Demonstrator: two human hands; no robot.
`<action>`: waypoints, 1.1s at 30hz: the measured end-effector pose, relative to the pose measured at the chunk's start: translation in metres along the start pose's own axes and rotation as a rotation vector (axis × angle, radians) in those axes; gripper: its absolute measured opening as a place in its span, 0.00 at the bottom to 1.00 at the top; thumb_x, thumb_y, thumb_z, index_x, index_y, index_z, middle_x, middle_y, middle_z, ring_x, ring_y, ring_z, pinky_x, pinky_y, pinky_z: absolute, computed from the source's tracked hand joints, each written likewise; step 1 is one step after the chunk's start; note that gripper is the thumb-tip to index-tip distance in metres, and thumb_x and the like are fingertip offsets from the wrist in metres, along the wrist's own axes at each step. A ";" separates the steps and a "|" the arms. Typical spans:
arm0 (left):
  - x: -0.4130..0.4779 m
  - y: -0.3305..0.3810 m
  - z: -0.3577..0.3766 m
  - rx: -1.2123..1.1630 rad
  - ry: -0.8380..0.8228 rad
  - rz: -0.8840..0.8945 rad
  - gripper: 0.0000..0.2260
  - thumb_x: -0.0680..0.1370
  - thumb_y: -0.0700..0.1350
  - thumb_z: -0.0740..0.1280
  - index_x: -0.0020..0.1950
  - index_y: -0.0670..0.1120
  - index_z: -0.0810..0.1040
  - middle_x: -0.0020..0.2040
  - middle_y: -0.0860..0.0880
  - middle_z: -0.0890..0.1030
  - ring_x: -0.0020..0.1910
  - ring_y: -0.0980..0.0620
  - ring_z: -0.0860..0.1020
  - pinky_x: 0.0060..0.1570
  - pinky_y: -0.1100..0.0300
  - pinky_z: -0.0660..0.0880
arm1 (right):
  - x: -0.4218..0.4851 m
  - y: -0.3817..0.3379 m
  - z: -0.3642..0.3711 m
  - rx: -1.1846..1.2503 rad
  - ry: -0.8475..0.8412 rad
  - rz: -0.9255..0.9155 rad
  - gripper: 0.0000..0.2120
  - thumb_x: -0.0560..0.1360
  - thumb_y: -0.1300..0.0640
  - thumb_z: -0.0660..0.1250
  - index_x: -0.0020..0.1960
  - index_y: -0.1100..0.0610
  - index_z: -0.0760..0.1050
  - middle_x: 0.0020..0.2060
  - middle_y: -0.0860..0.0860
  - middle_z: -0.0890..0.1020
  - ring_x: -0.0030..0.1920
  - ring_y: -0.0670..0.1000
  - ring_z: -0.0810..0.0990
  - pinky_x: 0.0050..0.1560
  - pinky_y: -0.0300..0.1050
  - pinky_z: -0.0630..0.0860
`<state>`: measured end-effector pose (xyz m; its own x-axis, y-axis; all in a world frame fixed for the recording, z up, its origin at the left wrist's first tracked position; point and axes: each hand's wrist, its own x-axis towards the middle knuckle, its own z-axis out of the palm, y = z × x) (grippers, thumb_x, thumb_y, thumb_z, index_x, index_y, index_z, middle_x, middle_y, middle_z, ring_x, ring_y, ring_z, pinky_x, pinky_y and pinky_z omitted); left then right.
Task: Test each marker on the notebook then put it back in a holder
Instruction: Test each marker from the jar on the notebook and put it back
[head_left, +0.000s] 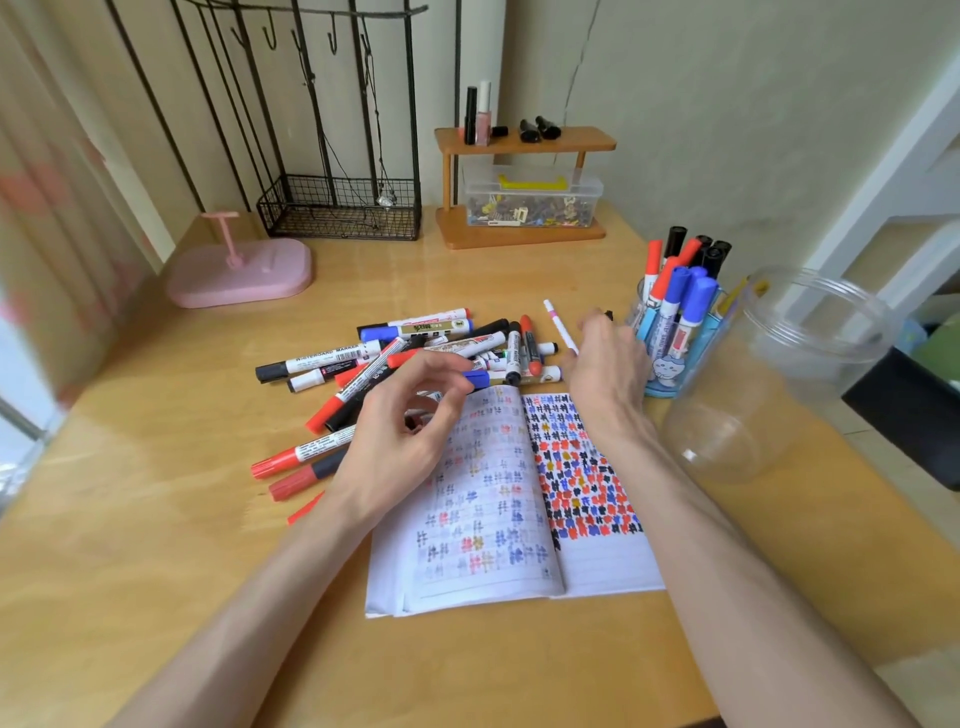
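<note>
Your slim white marker (560, 326) (pink band near its tip) jutted up and left from your right hand (608, 364), which gripped it. I couldn't tell whether your curled left hand (410, 415) held anything.

The right page of my notebook (582, 467) was crowded with red, blue, black and ochre hash marks. Its left page carried the same colours, paler, over faint ruled lines. The loose markers (426, 353) had mostly white barrels with red, blue or black caps. The holder (670, 366) was clear blue with a cartoon figure. The table (156, 571) was honey-yellow wood, the stand (239, 270) pink, the wire basket (337, 208) black.
</note>
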<state>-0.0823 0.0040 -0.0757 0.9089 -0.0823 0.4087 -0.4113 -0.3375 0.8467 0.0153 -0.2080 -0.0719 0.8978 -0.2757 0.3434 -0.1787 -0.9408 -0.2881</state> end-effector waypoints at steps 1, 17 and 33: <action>0.000 0.000 0.000 -0.002 -0.001 0.003 0.07 0.84 0.40 0.67 0.59 0.50 0.80 0.50 0.55 0.85 0.55 0.50 0.83 0.55 0.55 0.79 | -0.004 0.000 -0.002 0.043 0.041 -0.002 0.14 0.79 0.58 0.74 0.63 0.59 0.78 0.49 0.59 0.86 0.50 0.62 0.85 0.44 0.52 0.79; 0.000 -0.004 -0.007 0.555 0.049 0.339 0.12 0.87 0.47 0.63 0.69 0.49 0.78 0.58 0.55 0.80 0.59 0.49 0.78 0.56 0.55 0.69 | -0.104 0.037 -0.085 1.343 -0.253 0.066 0.12 0.74 0.65 0.77 0.56 0.58 0.85 0.45 0.54 0.88 0.44 0.53 0.88 0.46 0.40 0.82; -0.029 0.023 0.017 0.460 -0.421 0.301 0.15 0.88 0.55 0.51 0.46 0.51 0.68 0.37 0.56 0.71 0.35 0.53 0.70 0.38 0.52 0.70 | -0.136 0.049 -0.076 1.401 -0.106 0.174 0.14 0.82 0.53 0.66 0.46 0.64 0.81 0.33 0.52 0.82 0.33 0.48 0.79 0.37 0.39 0.77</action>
<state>-0.1168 -0.0175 -0.0743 0.7470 -0.5602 0.3580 -0.6638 -0.5988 0.4481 -0.1460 -0.2317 -0.0643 0.9426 -0.2916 0.1627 0.1970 0.0923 -0.9760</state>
